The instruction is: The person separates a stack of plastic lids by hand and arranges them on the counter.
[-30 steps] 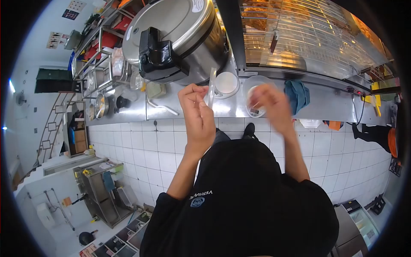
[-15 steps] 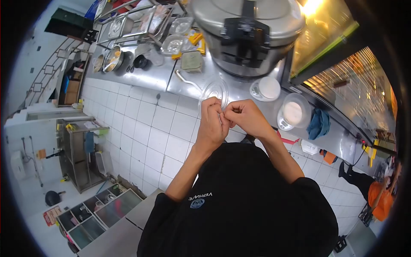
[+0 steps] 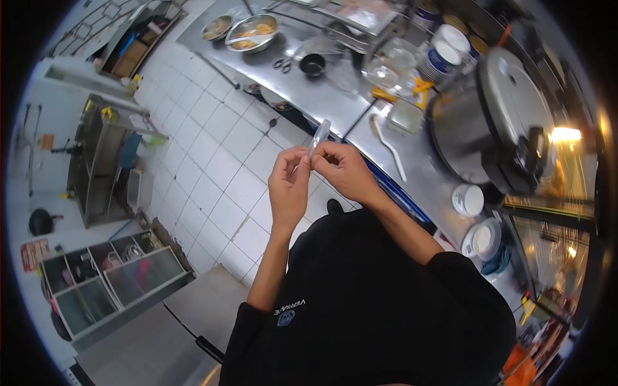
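A clear round plastic lid [image 3: 320, 134] is tilted almost edge-on to me, in front of my body and above the floor by the counter's edge. My left hand [image 3: 290, 183] pinches its near rim between thumb and fingers. From the other side my right hand [image 3: 344, 170] grips the same rim, its fingers curled in. The fingertips of both hands meet at the lid, so what exactly lies between them is partly hidden. On the counter beyond, a white-handled brush [image 3: 389, 148] lies beside a square translucent tub [image 3: 405, 117].
The steel counter [image 3: 425, 174] carries a big pressure cooker [image 3: 460, 116], a white tub [image 3: 468, 200], scissors [image 3: 283, 64], a black bowl [image 3: 313, 65] and a metal bowl of yellowish food [image 3: 252, 32]. A glass-fronted cabinet [image 3: 69, 273] and a steel table [image 3: 161, 334] stand on the left.
My view and body have turned left, so the counter now runs diagonally on the right. The lid, flat-facing before, now shows nearly edge-on; both hands still hold it.
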`<action>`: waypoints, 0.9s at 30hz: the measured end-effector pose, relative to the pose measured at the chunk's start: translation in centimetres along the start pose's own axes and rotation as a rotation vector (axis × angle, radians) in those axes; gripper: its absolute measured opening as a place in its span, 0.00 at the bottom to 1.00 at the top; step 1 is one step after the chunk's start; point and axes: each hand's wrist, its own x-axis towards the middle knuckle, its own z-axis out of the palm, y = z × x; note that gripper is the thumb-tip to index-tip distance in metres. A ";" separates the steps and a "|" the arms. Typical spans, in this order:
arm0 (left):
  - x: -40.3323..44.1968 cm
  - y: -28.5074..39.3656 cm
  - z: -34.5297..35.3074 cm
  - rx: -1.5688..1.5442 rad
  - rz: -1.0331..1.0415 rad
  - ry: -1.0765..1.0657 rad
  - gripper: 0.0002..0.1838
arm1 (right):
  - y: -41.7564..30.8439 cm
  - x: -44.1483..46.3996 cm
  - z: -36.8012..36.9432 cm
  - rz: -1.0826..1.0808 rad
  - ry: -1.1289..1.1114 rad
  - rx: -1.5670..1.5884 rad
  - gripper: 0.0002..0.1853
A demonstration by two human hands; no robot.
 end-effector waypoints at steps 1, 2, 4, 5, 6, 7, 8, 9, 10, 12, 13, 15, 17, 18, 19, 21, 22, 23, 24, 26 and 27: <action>0.9 0.1 -1.8 -0.105 -0.050 0.032 0.06 | 0.5 1.7 1.4 -0.057 -0.029 0.049 0.12; 1.7 1.1 -3.1 -0.126 -0.091 0.064 0.06 | -0.7 3.1 1.7 -0.051 -0.129 0.026 0.05; 3.5 1.8 -5.2 -0.282 -0.163 0.115 0.06 | -2.4 5.3 3.4 -0.117 -0.084 0.045 0.04; 4.5 2.1 -6.1 -0.360 -0.195 0.134 0.06 | -3.1 6.6 4.1 -0.151 -0.057 0.055 0.04; 5.6 2.4 -7.0 -0.361 -0.190 0.140 0.06 | -3.7 7.9 4.1 -0.206 -0.076 -0.093 0.10; 6.9 2.7 -8.0 -0.359 -0.182 0.141 0.05 | -4.3 9.6 4.4 -0.296 -0.052 -0.229 0.13; 8.1 3.0 -8.9 -0.354 -0.176 0.140 0.05 | -4.8 11.2 4.7 -0.385 -0.024 -0.361 0.16; 9.5 3.3 -9.9 -0.330 -0.180 0.129 0.05 | -5.1 13.0 4.9 -0.476 0.008 -0.492 0.19; 11.2 3.7 -11.1 -0.305 -0.179 0.117 0.04 | -5.0 15.1 4.8 -0.532 -0.023 -0.520 0.20; 14.7 4.3 -13.8 -0.290 -0.205 0.064 0.04 | -4.3 20.1 4.9 -0.619 -0.124 -0.485 0.19; 16.6 4.6 -15.1 -0.305 -0.236 0.029 0.03 | -4.3 22.2 5.1 -0.654 -0.178 -0.465 0.18; 19.9 5.9 -16.7 -0.248 -0.249 -0.010 0.03 | -5.1 25.4 6.0 -0.481 -0.282 -0.404 0.17; 23.3 7.3 -18.1 -0.108 -0.199 -0.023 0.02 | -5.0 29.2 6.9 -0.441 -0.340 -0.267 0.17; 24.9 7.6 -18.8 -0.020 -0.108 0.000 0.03 | -5.3 30.7 7.7 -0.467 -0.309 -0.230 0.15; 25.7 7.7 -19.1 0.255 0.043 0.160 0.03 | -5.5 31.5 8.5 -0.456 -0.252 -0.228 0.14; 28.8 7.7 -19.3 0.805 0.389 0.476 0.05 | -5.6 34.3 9.9 -0.482 -0.130 -0.239 0.12; 29.4 7.1 -19.9 0.747 0.364 0.507 0.10 | -5.7 35.6 10.7 -0.489 -0.092 -0.202 0.11; 30.5 7.0 -19.9 0.410 0.267 0.420 0.11 | -4.9 36.9 11.7 -0.559 -0.035 -0.199 0.13; 31.2 7.0 -19.6 0.077 0.147 0.326 0.13 | -4.2 38.0 12.6 -0.642 0.002 -0.230 0.15; 33.1 6.2 -20.6 -0.333 0.015 0.167 0.18 | -3.7 40.6 14.4 -0.773 0.066 -0.272 0.18; 34.4 6.0 -21.5 -0.360 0.030 0.163 0.19 | -3.7 42.0 15.4 -0.816 0.099 -0.283 0.20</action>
